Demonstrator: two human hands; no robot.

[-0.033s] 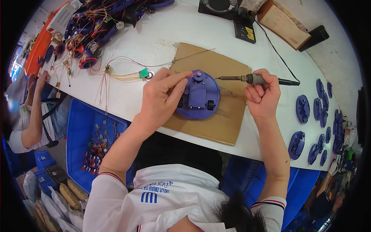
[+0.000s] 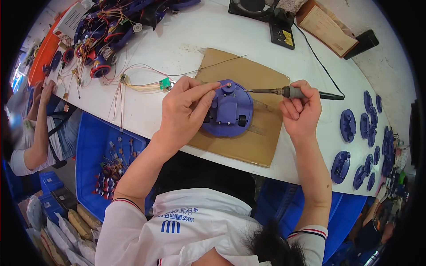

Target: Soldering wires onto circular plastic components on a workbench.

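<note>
A round purple plastic base [image 2: 234,126] with small black wheels and a raised middle cover lies on a sheet of brown cardboard [image 2: 262,150]. My left hand [image 2: 185,111] is at its upper left edge, thumb and forefinger pinched on a thin red wire [image 2: 223,84] that reaches the small round part at the base's far end. In my right hand [image 2: 302,106] is a soldering iron [image 2: 290,91], held nearly level. Its tip points left and lies at the base's upper right edge; whether it touches cannot be made out.
Left of the base are loose wires with a green circuit board [image 2: 165,83]. Purple parts and wiring [image 2: 120,35] heap at the far left. A soldering stand [image 2: 282,35] and fan [image 2: 253,5] stand at the back. Several purple bases [image 2: 348,125] lie right. A blue bin [image 2: 88,155] and another person's hands [image 2: 42,94] are left.
</note>
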